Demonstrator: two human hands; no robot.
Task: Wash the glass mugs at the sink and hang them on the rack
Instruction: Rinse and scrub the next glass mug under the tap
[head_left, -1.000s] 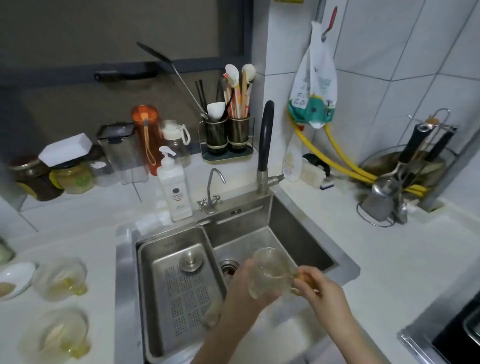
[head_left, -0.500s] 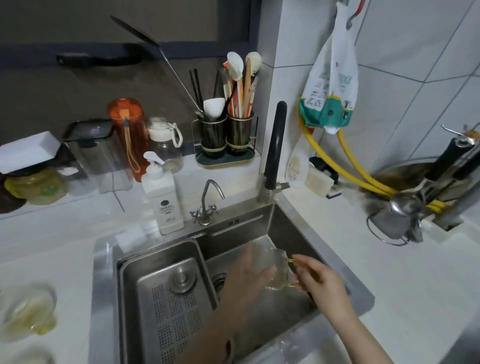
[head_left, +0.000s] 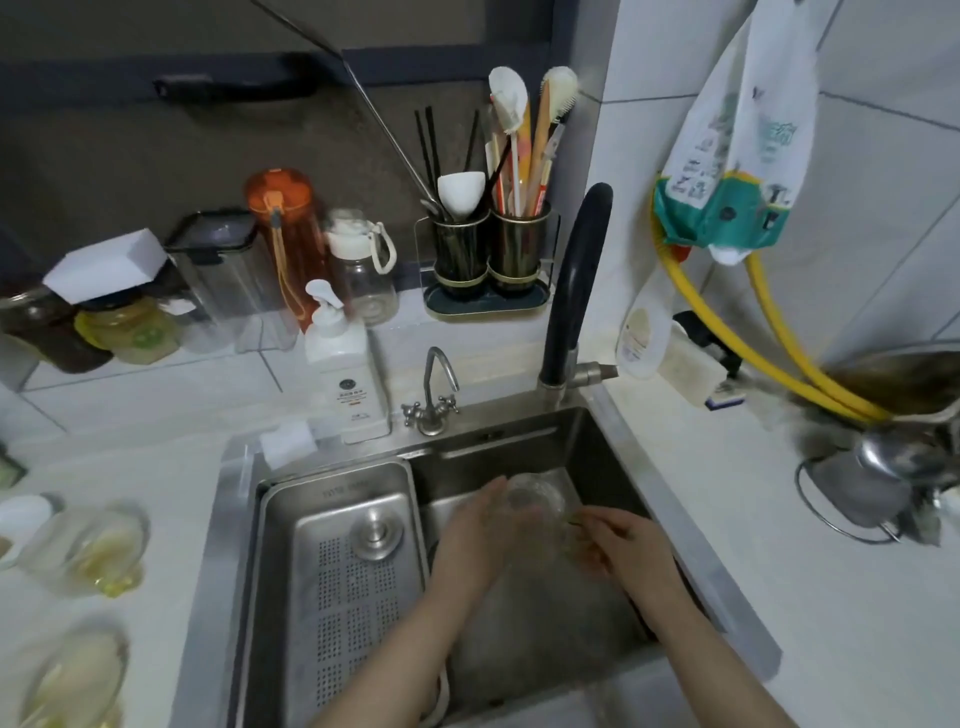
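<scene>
left hand (head_left: 475, 535) cupped, right hand (head_left: 631, 545) pinching

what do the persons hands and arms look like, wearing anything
Both forearms are bare as far as the frame shows, with no sleeves in view. The left hand and right hand have no gloves, and no rings, watch or bracelet are visible, though the image is slightly blurred.

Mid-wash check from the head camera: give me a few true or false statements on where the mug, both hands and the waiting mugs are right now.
1. Both hands hold the clear glass mug over the steel sink basin. True.
2. The left hand is on the white soap pump bottle. False: it is at the mug.
3. The right hand is at the mug's handle side. True.
4. Waiting glass mugs sit right of the sink. False: left counter.
</scene>
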